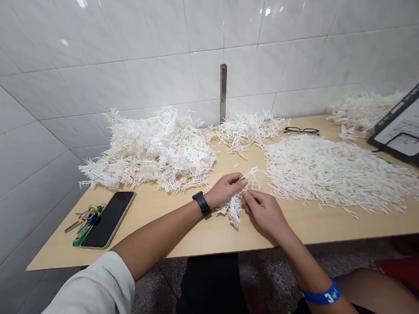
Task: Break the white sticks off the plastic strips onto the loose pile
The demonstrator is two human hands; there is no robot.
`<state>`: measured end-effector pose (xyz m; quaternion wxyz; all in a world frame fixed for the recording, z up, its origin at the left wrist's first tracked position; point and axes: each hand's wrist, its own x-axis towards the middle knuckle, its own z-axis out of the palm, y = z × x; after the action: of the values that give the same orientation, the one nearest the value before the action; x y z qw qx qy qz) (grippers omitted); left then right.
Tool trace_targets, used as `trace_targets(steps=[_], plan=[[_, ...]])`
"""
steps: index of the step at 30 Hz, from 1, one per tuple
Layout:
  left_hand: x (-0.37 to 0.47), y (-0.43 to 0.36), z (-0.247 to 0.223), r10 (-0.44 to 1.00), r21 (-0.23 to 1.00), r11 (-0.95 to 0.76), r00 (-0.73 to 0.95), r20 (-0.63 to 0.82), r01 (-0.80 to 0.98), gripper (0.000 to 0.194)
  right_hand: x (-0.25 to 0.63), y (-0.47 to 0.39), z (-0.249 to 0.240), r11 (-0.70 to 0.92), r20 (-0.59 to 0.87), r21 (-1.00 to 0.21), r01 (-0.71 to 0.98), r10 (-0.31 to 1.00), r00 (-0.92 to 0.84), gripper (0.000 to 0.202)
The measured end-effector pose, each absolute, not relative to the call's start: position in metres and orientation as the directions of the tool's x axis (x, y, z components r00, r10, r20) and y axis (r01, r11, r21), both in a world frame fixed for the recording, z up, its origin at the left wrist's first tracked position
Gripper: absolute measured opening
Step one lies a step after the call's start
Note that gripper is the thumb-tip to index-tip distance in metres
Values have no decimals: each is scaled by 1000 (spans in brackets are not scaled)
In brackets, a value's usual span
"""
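Observation:
Close together over the front middle of the table, both my hands are closed on a white branching plastic sprig point(253, 174). My left hand point(227, 188) pinches it between thumb and fingers, with its thin branches sticking out to the upper right. My right hand point(264, 209) pinches at it just below, thumb and forefinger together. A feathery white clump point(235, 211) hangs or lies beneath my hands; whether it joins the sprig I cannot tell. A large tangled heap of white sprigs point(155, 151) is to the left. On the right spreads a flat pile of loose white pieces point(334, 173).
A smaller white tangle point(246, 128) lies at the back, near eyeglasses point(301, 130). A phone point(109, 220) and keys point(88, 217) sit at the left. A dark green printed bag point(406, 126) stands at the right, before another white pile point(366, 107). A metal strip point(223, 92) rises against the tiled wall.

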<state>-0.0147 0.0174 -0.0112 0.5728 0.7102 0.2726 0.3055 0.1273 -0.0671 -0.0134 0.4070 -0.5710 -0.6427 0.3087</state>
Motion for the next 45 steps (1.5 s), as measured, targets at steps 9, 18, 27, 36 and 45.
trace_targets(steps=[9, 18, 27, 36, 45], plan=[[-13, 25, -11, 855, 954, -261, 494, 157, 149, 36, 117, -107, -20, 319, 365, -703, 636, 929, -63, 42], [-12, 19, -12, 715, 954, -290, 679, 165, 74, 45, 207, -74, -8, -106, 285, -367, 924, 933, 220, 37], [-12, 16, -9, 729, 966, -251, 668, 146, 62, 45, 189, -72, -2, -46, 384, -524, 851, 879, 284, 34], [-12, 16, -10, 708, 981, -192, 692, 141, -4, 50, 149, -61, -15, 116, 128, -949, 294, 991, 23, 23], [-18, 19, 7, 801, 957, -282, 566, 195, 69, 36, 144, -65, -11, 16, 2, -994, -106, 992, 128, 26]])
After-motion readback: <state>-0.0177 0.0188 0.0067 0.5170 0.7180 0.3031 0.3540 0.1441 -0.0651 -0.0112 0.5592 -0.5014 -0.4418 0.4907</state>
